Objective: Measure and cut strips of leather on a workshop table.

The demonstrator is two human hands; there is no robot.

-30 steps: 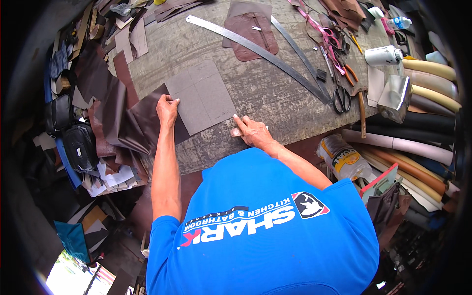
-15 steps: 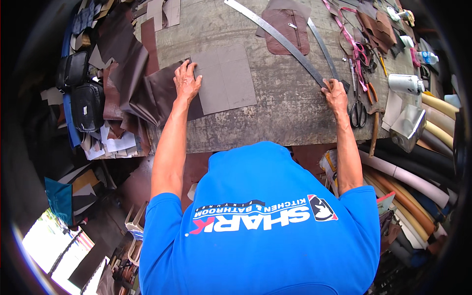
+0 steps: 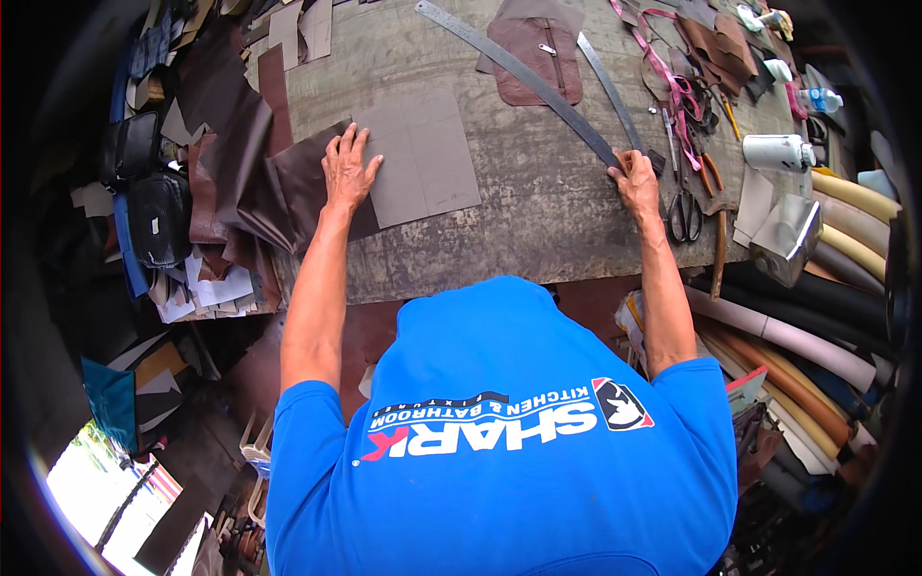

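My left hand (image 3: 349,171) lies with fingers spread on a dark brown leather sheet (image 3: 298,171), beside the left edge of a grey card pattern (image 3: 423,158) with thin drawn lines. The card lies flat, partly over the leather. My right hand (image 3: 636,187) pinches the near end of a long steel ruler (image 3: 523,74), which slants away to the far left. Under the ruler's middle is a reddish-brown leather piece (image 3: 514,84) with a zipper. A second metal strip (image 3: 610,86), perhaps a square, lies just right of the ruler, its near end by my right fingers.
Black-handled scissors (image 3: 685,216), orange-handled pliers (image 3: 711,173), a hammer (image 3: 720,230) and a pink tape (image 3: 684,125) lie right of my right hand. A white canister (image 3: 776,152) and a metal tin (image 3: 788,238) stand farther right. Black pouches (image 3: 158,219) and leather scraps crowd the left.
The whole scene sits slightly farther left in the picture. My left fingers look a little straighter and more spread. My right hand keeps hold of the ruler's end.
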